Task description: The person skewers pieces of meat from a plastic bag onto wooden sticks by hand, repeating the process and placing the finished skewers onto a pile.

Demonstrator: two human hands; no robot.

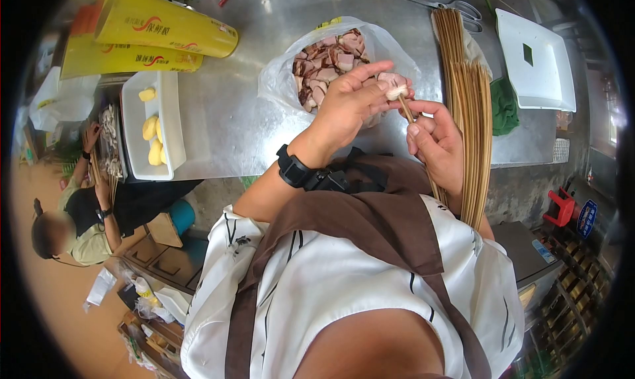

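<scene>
Left hand (345, 106) pinches pink-and-white meat chunk (391, 83), partly finger-covered, over right side of translucent plastic bag (389, 45). Right hand (439, 142) grips slim brown wooden skewer (405, 108); tip hidden in meat, lower end untraceable past palm.

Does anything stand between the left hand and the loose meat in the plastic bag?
Nothing visible does. The plastic bag is open, its sides around the meat pieces, and the left hand is close by. That hand is occupied, though: it holds a chunk at the end of the skewer in the right hand.
</scene>
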